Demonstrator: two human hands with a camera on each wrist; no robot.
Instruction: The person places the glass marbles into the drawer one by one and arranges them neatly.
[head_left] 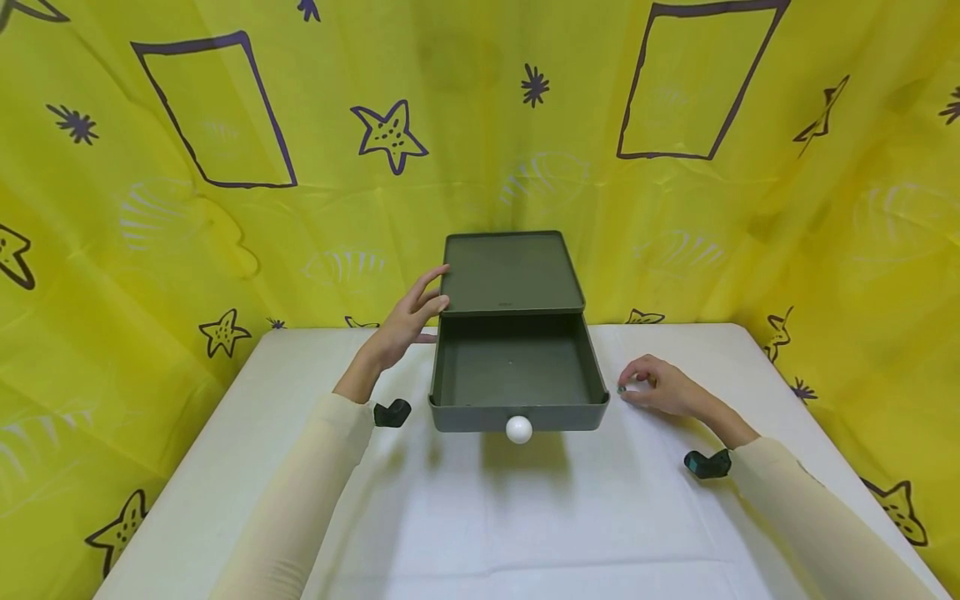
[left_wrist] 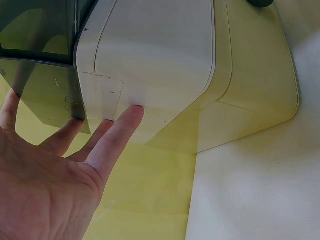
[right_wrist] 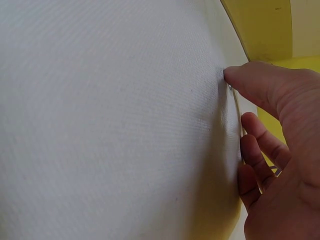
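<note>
A dark grey-green box [head_left: 512, 271] stands on the table with its drawer [head_left: 480, 418] pulled out at the front. The drawer's front carries a round white knob [head_left: 519, 430]. My left hand [head_left: 401, 329] rests its spread fingers against the box's left side; in the left wrist view the fingertips touch a pale side wall [left_wrist: 155, 60]. To the right of the drawer, my right hand [head_left: 663, 387] pinches a tiny dark, shiny object [head_left: 621, 389] between thumb and fingertips, low over the white cloth. In the right wrist view the thumb mostly hides that object, so its kind cannot be told.
White cloth [head_left: 600, 533] covers the table. Yellow curtains [head_left: 465, 200] with starfish and frame drawings hang behind and at both sides. Dark wrist devices [head_left: 707, 464] sit at both cuffs. The drawer juts toward the front between the two hands.
</note>
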